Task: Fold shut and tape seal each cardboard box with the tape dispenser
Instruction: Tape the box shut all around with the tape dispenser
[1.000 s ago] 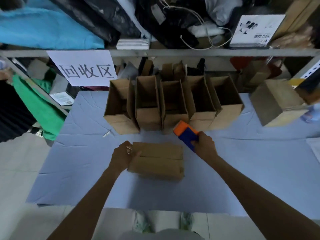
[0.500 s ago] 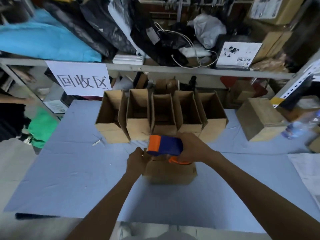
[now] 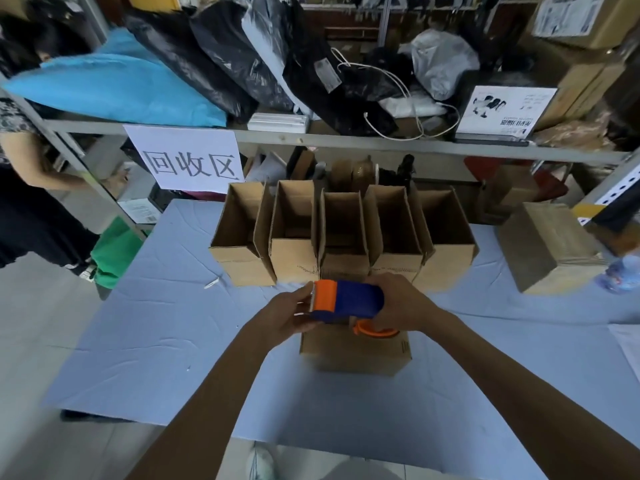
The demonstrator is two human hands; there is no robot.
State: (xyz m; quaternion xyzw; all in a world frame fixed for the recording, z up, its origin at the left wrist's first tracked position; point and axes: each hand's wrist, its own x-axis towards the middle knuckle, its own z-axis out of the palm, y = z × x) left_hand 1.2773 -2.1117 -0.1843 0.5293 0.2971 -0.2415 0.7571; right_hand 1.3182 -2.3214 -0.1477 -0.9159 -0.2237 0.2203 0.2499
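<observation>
A closed cardboard box (image 3: 356, 353) lies on the blue-covered table (image 3: 166, 327) in front of me. Above its far edge I hold a blue and orange tape dispenser (image 3: 348, 301). My right hand (image 3: 403, 303) grips the dispenser's right side. My left hand (image 3: 289, 315) pinches at its orange left end, where the tape comes out. Behind them stands a row of several open cardboard boxes (image 3: 343, 233) with their flaps up.
A closed box (image 3: 550, 247) sits at the right, with a water bottle (image 3: 620, 273) beyond it. A metal shelf (image 3: 346, 140) with bags and a paper sign (image 3: 190, 161) crosses the back. A person (image 3: 24, 174) stands at the left. A small white scrap (image 3: 212, 283) lies on the cloth.
My right hand brought the dispenser from beside the box to above it. My left hand left the box's left end and rose to the dispenser's orange end.
</observation>
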